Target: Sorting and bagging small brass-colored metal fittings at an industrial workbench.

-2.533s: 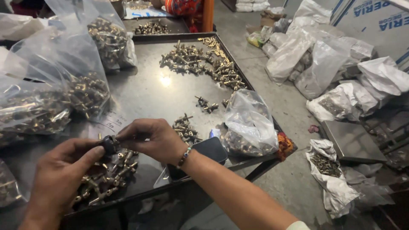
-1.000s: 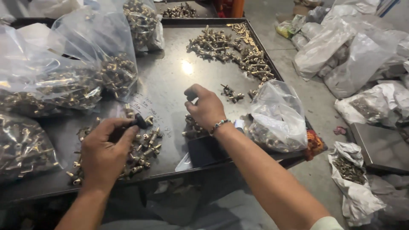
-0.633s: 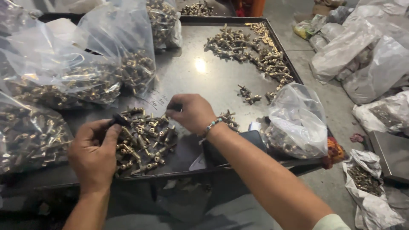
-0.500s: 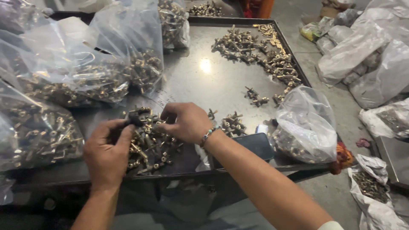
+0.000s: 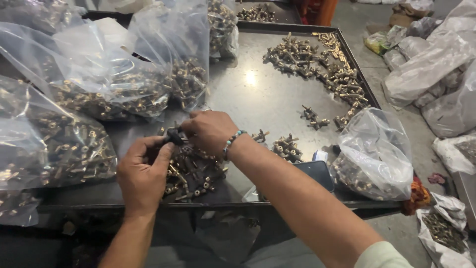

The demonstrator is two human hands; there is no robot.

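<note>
Left hand (image 5: 144,176) and right hand (image 5: 210,131) both pinch one small dark fitting (image 5: 174,136), fingers closed on it, above the near heap of brass fittings (image 5: 191,173) on the metal tray (image 5: 258,94). The part appears rigid, light and possibly slick; grip it by the body. Filled clear bags (image 5: 114,84) lie left; another bag (image 5: 377,154) lies right.

The bare middle of the metal tray (image 5: 258,106) lay open for passage. Left of that middle, bulging clear bags of fittings (image 5: 124,84) blocked access; beyond it ran a ridge of loose brass fittings (image 5: 327,69); right of it stood another filled bag (image 5: 374,156).
</note>
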